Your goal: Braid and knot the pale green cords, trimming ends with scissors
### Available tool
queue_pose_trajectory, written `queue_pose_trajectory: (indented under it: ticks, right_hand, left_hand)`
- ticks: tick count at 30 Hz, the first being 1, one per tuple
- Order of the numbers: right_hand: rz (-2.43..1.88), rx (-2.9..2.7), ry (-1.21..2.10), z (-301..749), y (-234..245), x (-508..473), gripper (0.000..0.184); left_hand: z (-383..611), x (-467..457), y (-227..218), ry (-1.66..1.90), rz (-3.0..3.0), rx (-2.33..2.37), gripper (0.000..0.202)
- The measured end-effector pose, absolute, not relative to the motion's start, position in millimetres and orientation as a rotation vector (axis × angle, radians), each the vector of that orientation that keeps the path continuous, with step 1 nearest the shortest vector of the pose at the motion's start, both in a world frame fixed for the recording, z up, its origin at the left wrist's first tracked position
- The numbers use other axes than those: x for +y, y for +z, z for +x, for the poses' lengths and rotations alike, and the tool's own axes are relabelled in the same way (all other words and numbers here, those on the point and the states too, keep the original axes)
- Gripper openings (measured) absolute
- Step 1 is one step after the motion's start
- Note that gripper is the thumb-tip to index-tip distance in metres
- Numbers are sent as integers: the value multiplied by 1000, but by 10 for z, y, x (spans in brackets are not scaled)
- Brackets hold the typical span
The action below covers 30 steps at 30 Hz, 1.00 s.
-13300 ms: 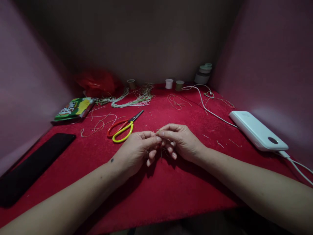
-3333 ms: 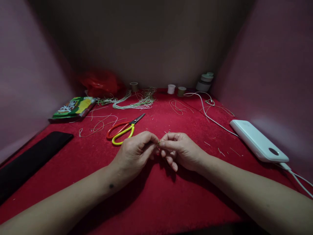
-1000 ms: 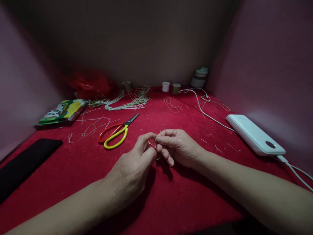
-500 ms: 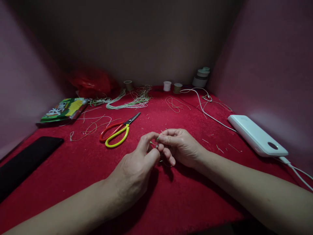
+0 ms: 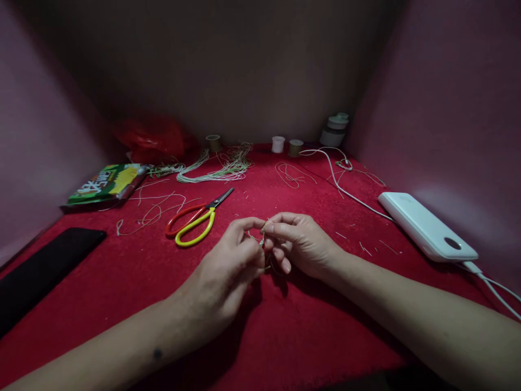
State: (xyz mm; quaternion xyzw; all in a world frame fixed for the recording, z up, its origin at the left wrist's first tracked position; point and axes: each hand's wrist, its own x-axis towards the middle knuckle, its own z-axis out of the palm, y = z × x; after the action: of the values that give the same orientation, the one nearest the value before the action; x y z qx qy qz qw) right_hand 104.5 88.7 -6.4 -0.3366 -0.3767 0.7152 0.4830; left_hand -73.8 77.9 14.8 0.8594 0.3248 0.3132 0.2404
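My left hand (image 5: 228,266) and my right hand (image 5: 299,241) meet over the middle of a red cloth-covered table (image 5: 264,336). Both pinch a thin pale cord (image 5: 260,239) between thumb and fingertips, and a small loop of it shows between them. The fingers of each hand are curled in. What hangs below the pinch is hidden by the fingers. Scissors (image 5: 195,220) with one orange and one yellow handle lie just left of my left hand, apart from it.
A white power bank (image 5: 425,225) with a white cable (image 5: 342,179) lies at the right. A black flat case (image 5: 44,269) and a green snack packet (image 5: 106,182) are at the left. Cord bundles (image 5: 220,165), small spools (image 5: 279,144) and a red bag (image 5: 152,138) stand at the back.
Over the last second my left fingers shifted slightly along the cord and the loop between the hands opened a little. The hands stay in the same place on the table.
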Motion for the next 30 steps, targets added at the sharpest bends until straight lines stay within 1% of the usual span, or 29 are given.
queue_pose_trajectory:
  ticks: [2,5,8,14,23,30]
  right_hand:
    - [-833,-943,1714,1048,-58,882,20]
    - [-844,-1020,1676,1049,-52,860,19]
    - [-847,-1079,1668,1046,-47,838,20]
    - [-850,-1104,1716,1044,-35,819,20]
    - [-868,-1118,1795,1055,-24,806,21]
    - [-907,-1137,1796,1051,-7,802,21]
  left_hand:
    - [-767,824,234,833,2158,888,14]
    - [-769,889,276,739,1664,965,11]
    - [-738,926,266,660,1369,1021,13]
    - [-716,924,283,641,1380,1085,17]
    - [-699,900,305,659,1461,1043,14]
    - [-698,921,283,680,1348,970,12]
